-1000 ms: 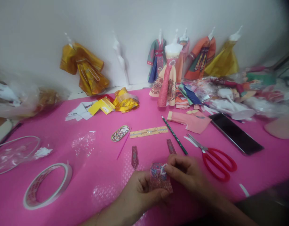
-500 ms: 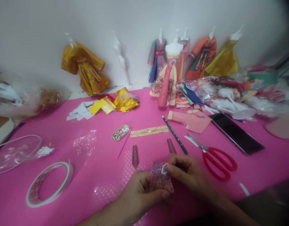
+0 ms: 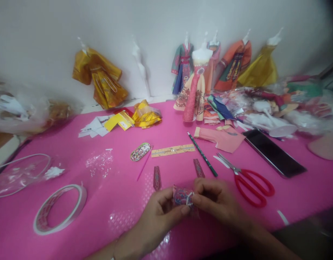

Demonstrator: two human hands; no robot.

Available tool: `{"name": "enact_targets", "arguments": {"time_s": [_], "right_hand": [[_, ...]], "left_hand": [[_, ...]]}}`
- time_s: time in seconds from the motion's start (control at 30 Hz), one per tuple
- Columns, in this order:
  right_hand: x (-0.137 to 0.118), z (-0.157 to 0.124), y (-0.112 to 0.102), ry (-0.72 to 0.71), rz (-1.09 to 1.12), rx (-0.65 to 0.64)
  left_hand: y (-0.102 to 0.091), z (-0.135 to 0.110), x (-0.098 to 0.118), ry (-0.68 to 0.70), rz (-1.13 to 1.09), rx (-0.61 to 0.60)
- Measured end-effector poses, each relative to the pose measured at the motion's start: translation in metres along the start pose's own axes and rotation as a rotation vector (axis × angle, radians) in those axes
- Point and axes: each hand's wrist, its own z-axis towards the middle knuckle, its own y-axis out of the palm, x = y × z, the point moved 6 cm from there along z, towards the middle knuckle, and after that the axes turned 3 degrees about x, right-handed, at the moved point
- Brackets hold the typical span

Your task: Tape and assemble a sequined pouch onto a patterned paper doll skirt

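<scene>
A small patterned piece of pink and blue fabric or paper [image 3: 180, 195] is held up near the table's front. My left hand [image 3: 163, 213] grips it from the left, thumb across its front. My right hand [image 3: 216, 200] is closed at its right edge, thumb and finger pinching a thin white strip [image 3: 189, 198] against the patterned face. Just beyond the hands lie two dark red pointed strips, one on the left [image 3: 157, 178] and one on the right [image 3: 198, 168]. The lower part of the patterned piece is hidden behind my left thumb.
Red-handled scissors [image 3: 254, 186], a black phone [image 3: 275, 153] and a dark green pencil [image 3: 202, 153] lie to the right. A tape roll [image 3: 81, 206] sits at left. Behind are an oval tray of beads [image 3: 140, 151], a patterned band [image 3: 173, 150] and dressed doll figures [image 3: 201, 56].
My left thumb has moved up over the patterned piece, close to the white strip. The piece looks tilted or folded more now. My right hand keeps its pinch.
</scene>
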Motion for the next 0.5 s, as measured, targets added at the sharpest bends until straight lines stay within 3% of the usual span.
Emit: {"name": "enact_targets", "arguments": {"time_s": [0.5], "right_hand": [[-0.0024, -0.0006, 0.0030, -0.022, 0.019, -0.026]], "left_hand": [[0.0006, -0.0015, -0.0046, -0.018, -0.020, -0.046]]}}
